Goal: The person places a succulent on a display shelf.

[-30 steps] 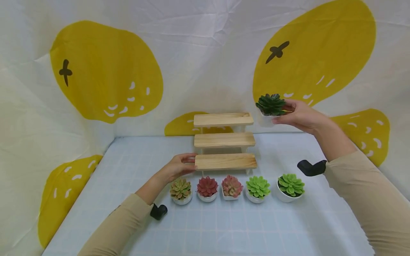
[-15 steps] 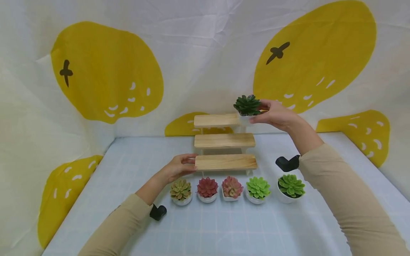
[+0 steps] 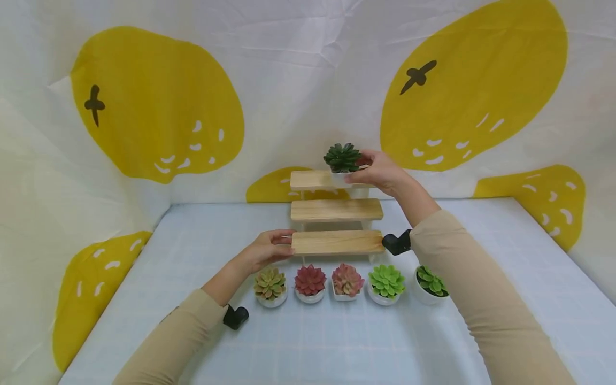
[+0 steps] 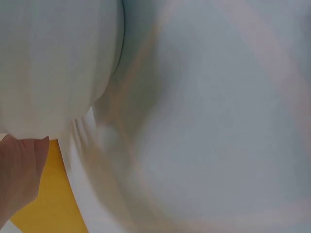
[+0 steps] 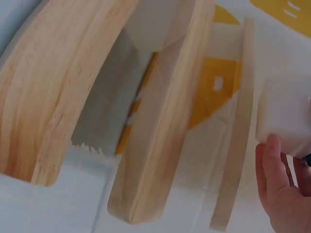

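Observation:
My right hand (image 3: 382,174) holds a dark green succulent (image 3: 342,157) by its small white pot (image 5: 284,114), level with the top shelf of a three-tier wooden stand (image 3: 337,210). In the right wrist view the pot appears close beside the top plank (image 5: 235,131); whether they touch, I cannot tell. My left hand (image 3: 266,250) grips the left end of the bottom plank (image 3: 338,243), thumb in front and fingers behind. A white pot wall (image 4: 53,63) fills the corner of the left wrist view, with part of the left hand (image 4: 22,177) below it.
In front of the stand is a row of potted succulents: yellowish green (image 3: 270,283), dark red (image 3: 310,280), pink (image 3: 347,279), bright green (image 3: 386,281) and another green one (image 3: 432,282), partly behind the right sleeve (image 3: 471,283). A white cloth with yellow fruit shapes (image 3: 159,107) hangs behind.
My right hand has carried the dark green succulent leftward, from right of the stand to over the top shelf's middle. The left hand stays at the bottom plank.

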A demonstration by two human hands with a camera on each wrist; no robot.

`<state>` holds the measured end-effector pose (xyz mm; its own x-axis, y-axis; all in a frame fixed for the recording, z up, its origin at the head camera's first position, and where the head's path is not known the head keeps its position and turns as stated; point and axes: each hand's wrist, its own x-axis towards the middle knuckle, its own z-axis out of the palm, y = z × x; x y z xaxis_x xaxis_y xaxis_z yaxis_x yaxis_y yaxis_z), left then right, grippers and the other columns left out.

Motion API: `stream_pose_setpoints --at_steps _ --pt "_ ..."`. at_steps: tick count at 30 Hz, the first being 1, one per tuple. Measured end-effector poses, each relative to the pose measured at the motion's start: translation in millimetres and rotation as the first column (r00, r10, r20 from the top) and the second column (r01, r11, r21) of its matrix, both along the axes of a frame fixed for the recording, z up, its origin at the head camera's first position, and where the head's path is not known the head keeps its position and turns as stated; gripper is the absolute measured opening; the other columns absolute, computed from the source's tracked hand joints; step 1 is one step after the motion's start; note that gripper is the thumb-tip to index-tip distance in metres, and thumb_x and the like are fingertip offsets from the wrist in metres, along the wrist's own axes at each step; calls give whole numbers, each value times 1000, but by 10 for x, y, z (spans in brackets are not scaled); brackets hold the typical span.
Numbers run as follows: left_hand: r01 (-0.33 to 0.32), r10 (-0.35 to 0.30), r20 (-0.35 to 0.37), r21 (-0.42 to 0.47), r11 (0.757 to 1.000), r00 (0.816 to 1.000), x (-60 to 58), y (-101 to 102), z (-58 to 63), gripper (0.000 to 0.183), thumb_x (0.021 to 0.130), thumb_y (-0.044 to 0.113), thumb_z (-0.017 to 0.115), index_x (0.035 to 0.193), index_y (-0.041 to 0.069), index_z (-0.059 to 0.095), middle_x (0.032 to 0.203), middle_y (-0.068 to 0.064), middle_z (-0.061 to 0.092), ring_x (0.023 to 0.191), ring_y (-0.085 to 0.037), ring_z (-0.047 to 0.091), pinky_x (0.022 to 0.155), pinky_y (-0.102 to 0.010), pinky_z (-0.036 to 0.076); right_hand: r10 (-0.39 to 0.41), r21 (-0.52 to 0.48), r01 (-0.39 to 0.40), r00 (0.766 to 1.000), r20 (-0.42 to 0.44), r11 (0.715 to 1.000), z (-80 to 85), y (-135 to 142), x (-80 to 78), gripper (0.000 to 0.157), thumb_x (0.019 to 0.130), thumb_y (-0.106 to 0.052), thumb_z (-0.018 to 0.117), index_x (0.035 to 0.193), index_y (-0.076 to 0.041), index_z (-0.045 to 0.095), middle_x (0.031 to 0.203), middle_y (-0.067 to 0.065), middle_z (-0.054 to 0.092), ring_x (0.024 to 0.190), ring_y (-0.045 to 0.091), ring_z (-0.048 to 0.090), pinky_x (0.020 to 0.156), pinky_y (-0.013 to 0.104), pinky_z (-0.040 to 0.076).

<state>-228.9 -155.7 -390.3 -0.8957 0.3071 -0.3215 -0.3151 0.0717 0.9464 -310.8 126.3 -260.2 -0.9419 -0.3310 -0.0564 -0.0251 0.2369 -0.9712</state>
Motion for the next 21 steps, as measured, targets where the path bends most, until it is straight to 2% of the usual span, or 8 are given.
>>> stream_pose_setpoints --at_steps 11,15,21 --pt "-14 14 23 22 1000 1000 9 1 6 56 86 -7 60 137 -3 40 128 -24 46 94 -19 58 88 -32 50 3 -69 2 998 65 998 -23 -283 -70 86 79 7 67 148 0 15 136 20 31 117 31 41 94 40 46" --pt "-23 22 32 30 999 999 15 10 1 56 85 -8 60 137 -3 40 127 -24 47 95 -20 58 89 -33 50 -4 -66 10 996 87 998 -44 -322 -87 90 79 6 69 148 0 12 140 20 29 121 30 37 99 40 42" --pt "-13 12 24 34 999 1000 -8 1 -4 56 85 -8 60 138 -3 40 128 -25 46 95 -20 58 89 -34 50 2 -36 0 998 62 999 -26 -371 -103 90 78 2 71 148 -1 13 142 19 28 126 30 34 102 40 39"
